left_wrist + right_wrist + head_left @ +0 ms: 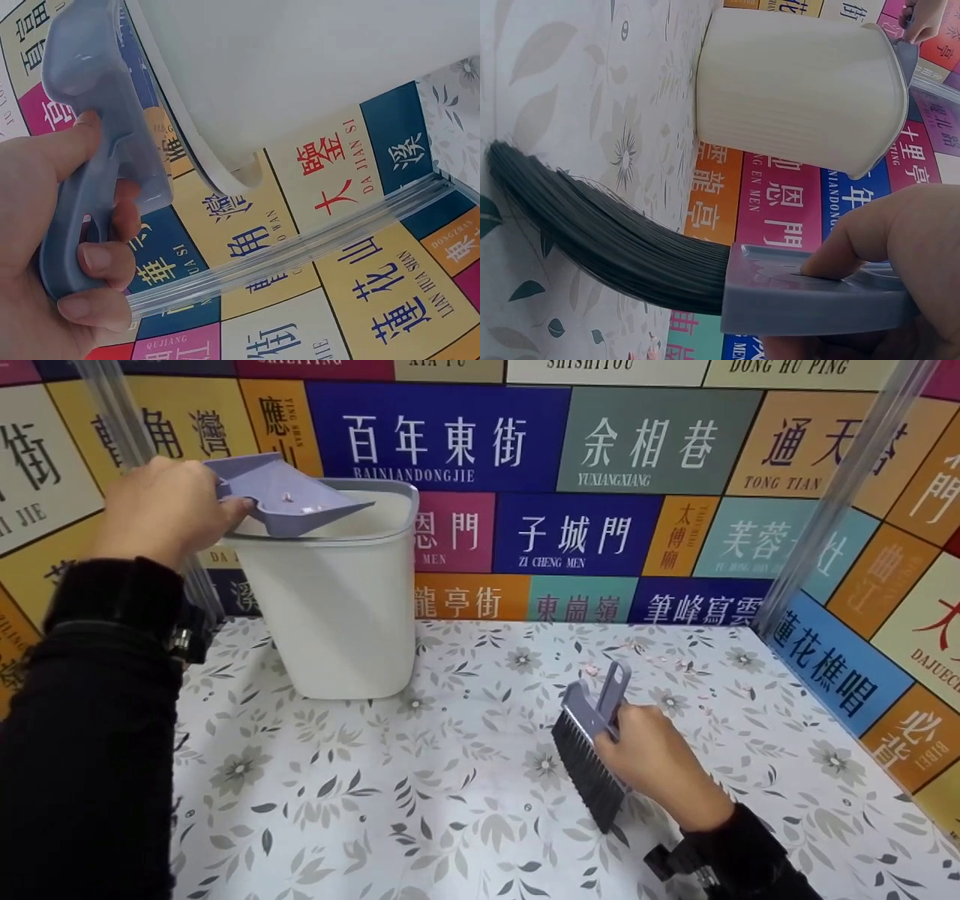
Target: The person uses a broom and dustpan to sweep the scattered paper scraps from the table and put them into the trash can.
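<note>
My left hand [161, 506] grips the handle of a purple-grey dustpan [289, 491], its fingers curled round the handle in the left wrist view. The dustpan tilts over the mouth of a white bin [337, 615] with a grey rim, and a few small pink scraps [307, 509] lie in it. On the right, my right hand [656, 761] holds a hand brush [611, 697] with a purple-grey body. In the right wrist view its dark bristles [615, 232] bend, with their tips at the patterned tabletop.
More small pink scraps [592, 670] lie scattered over the floral tabletop [450, 810], towards its back right. Panels with colourful street-name signs [442, 435] enclose the back and sides. Clear corner posts [847, 495] stand at both back corners.
</note>
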Motion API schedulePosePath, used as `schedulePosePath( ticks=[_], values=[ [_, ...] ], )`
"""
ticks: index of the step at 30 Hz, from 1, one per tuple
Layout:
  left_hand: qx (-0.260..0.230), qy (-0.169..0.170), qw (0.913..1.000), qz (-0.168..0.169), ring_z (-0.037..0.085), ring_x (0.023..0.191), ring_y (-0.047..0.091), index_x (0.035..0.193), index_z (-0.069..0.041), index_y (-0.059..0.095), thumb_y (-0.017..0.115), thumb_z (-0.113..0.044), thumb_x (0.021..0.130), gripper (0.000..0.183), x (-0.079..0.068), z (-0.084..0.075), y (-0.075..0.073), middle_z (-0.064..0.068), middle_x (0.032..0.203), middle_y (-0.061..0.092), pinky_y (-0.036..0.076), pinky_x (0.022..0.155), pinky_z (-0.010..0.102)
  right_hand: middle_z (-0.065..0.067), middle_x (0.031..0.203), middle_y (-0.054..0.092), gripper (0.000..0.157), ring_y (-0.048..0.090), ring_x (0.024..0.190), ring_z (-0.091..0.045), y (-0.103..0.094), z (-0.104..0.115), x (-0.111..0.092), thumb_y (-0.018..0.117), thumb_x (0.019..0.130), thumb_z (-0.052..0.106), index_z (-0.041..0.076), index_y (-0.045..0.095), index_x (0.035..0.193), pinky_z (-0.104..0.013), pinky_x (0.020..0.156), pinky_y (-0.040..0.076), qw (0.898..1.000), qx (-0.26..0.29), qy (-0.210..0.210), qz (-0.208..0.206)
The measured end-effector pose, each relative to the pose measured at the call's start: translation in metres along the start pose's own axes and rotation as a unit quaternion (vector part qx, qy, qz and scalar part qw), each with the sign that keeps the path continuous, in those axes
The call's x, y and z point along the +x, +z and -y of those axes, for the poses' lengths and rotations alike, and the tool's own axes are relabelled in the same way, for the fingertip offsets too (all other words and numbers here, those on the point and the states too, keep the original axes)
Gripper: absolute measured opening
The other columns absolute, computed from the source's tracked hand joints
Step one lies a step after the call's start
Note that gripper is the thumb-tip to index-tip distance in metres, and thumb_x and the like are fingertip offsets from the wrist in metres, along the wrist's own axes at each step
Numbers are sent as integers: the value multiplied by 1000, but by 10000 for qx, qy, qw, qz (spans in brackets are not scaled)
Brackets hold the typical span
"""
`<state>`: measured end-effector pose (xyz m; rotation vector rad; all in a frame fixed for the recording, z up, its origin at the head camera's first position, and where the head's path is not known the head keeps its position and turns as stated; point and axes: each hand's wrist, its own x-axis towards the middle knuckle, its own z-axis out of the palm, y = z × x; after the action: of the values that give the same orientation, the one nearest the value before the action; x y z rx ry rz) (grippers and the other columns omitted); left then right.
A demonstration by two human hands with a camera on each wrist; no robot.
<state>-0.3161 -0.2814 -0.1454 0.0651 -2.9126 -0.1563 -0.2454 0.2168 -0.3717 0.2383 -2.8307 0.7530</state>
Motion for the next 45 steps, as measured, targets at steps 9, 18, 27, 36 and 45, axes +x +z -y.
schedulePosePath(
  ticks=[9, 18, 27, 36, 45],
  values=[
    [493, 105, 9984, -275, 55, 108, 59, 129, 13, 61, 53, -43, 112, 59, -4, 0, -6, 39, 121, 63, 46, 100, 70, -5, 65, 57, 20, 52, 50, -18, 0, 0, 0, 65, 94, 11, 8, 60, 75, -34, 45, 45, 10000, -47, -10, -24],
    [1031, 182, 9934, -474, 54, 101, 61, 130, 9, 59, 57, -43, 111, 56, 1, 3, -11, 38, 115, 64, 52, 87, 67, -5, 64, 58, 20, 52, 48, -18, 1, 0, 0, 66, 96, 12, 7, 63, 77, -34, 44, 46, 10000, -9, -6, 33],
    [1246, 239, 9887, -794, 50, 93, 57, 125, 6, 59, 67, -26, 106, 38, 2, -7, -14, 32, 106, 63, 55, 77, 63, -6, 65, 59, 19, 53, 49, -18, 2, -1, 0, 65, 95, 11, 7, 62, 77, -33, 43, 46, 10000, 38, 21, 52],
    [1508, 411, 9785, -1348, 52, 98, 53, 128, 8, 59, 66, -14, 102, 34, 2, -16, -18, 37, 113, 62, 54, 77, 68, -6, 66, 58, 21, 53, 50, -18, 2, 0, 0, 65, 95, 10, 8, 60, 74, -33, 45, 46, 10000, 13, -8, 41],
    [2135, 575, 9659, -1348, 52, 106, 50, 137, 7, 53, 64, -14, 105, 40, 7, -25, -21, 38, 114, 59, 53, 91, 68, -6, 67, 58, 22, 52, 52, -19, 2, -1, 0, 66, 95, 12, 9, 59, 74, -35, 47, 45, 9998, -151, -83, -83]
  ],
)
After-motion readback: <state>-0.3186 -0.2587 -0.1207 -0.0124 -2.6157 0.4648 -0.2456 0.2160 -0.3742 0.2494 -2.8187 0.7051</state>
